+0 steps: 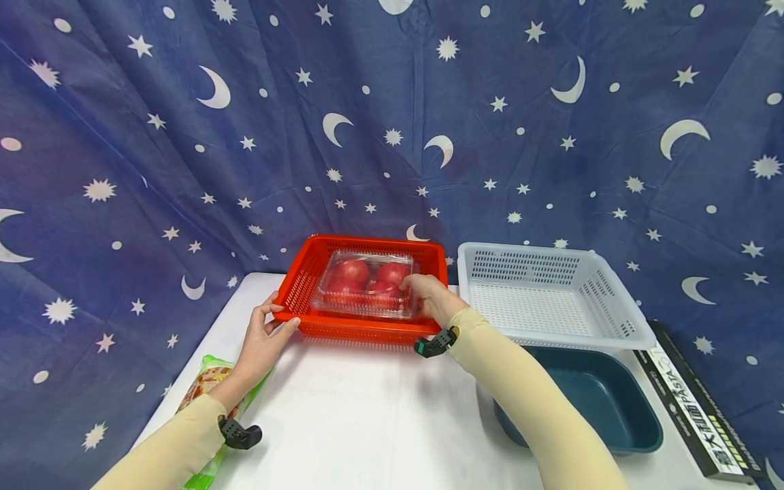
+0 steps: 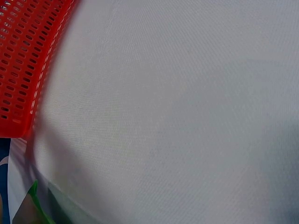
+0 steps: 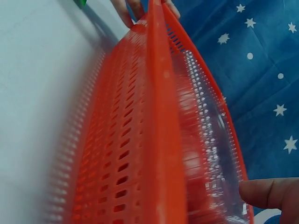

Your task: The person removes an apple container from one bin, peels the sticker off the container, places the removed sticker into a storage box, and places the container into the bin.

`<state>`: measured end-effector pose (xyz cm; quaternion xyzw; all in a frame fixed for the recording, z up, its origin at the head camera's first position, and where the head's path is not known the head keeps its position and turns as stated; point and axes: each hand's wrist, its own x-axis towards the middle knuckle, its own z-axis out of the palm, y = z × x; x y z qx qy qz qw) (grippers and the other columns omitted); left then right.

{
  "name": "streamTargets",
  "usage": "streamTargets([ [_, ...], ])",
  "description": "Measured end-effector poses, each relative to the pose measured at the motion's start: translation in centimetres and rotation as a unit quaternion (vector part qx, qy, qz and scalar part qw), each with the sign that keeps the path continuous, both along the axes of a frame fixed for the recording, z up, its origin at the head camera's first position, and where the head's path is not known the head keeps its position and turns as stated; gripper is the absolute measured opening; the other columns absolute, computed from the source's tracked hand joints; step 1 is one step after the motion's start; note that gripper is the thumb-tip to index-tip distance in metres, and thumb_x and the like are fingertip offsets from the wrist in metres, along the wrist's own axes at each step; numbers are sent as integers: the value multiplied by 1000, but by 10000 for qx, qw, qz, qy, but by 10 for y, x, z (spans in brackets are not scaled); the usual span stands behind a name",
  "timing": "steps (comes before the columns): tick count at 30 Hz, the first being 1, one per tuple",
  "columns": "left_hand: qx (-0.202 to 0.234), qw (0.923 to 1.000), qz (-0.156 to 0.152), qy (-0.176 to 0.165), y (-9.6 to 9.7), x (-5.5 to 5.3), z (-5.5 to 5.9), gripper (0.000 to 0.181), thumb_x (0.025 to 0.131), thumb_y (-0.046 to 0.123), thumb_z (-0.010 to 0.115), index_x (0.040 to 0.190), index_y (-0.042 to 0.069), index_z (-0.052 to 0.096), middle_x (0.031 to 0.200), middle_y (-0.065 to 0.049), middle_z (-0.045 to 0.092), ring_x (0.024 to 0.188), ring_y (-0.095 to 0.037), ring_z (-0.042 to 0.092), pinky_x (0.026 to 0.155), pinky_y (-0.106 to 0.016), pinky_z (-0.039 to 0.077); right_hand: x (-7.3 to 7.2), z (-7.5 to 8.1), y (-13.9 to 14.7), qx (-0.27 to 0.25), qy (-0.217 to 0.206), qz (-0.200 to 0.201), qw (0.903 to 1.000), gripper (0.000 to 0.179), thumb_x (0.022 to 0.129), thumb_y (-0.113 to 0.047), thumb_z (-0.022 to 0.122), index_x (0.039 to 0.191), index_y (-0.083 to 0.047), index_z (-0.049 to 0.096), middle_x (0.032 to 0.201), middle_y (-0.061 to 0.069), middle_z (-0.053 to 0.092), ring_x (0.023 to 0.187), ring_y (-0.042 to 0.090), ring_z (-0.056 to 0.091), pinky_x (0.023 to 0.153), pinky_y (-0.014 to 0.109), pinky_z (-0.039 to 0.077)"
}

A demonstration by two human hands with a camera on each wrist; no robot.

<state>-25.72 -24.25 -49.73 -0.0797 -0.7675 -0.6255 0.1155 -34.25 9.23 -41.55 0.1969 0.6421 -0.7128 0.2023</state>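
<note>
A red plastic basket (image 1: 361,331) with slotted walls stands at the back of the white table. Inside it lies a clear plastic box (image 1: 382,257) of several round red fruits (image 1: 353,271); their exact kind is hard to tell. My left hand (image 1: 260,346) grips the basket's front left corner, thumb on the front side and fingers at the left rim. My right hand (image 1: 429,297) reaches over the basket's front right and holds the box by its right end. In the right wrist view its thumb (image 3: 261,192) lies against the box; the other fingers are hidden there.
A white basket (image 1: 468,272) stands right of the red one, with a dark teal basin (image 1: 637,435) in front, partly behind my right arm. A black pasta box (image 1: 692,408) lies at the right edge. Under my left forearm lies a green packet (image 1: 205,384).
</note>
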Motion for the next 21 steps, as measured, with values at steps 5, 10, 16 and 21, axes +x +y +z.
streamTargets([
  [5,17,10000,-6,-42,0,0,1,53,99,16,70,132,-4,33,168,-11,17,129,-39,49,89,-14,52,3,11,1,164,180,130,9996,50,92,-13,64,137,0,47,133,18,55,117,36,55,105,51,48],
  [10,39,10000,-31,-13,1,2,1,52,99,14,69,132,-5,33,168,-12,17,127,-38,50,87,-14,52,4,22,4,320,309,410,9982,49,91,-14,65,135,0,47,139,17,53,120,34,53,110,49,44],
  [16,-2,10000,30,-77,0,1,1,54,99,16,70,132,-4,33,168,-10,17,129,-39,49,89,-13,51,6,33,13,373,368,446,9976,45,92,-15,68,130,-2,48,139,16,52,127,34,45,110,45,38],
  [21,52,9999,16,-153,0,0,1,54,99,18,70,133,-2,33,169,-8,16,130,-40,48,89,-13,51,12,47,21,487,565,517,9959,33,94,-14,65,120,-2,50,128,17,50,110,29,46,92,35,41],
])
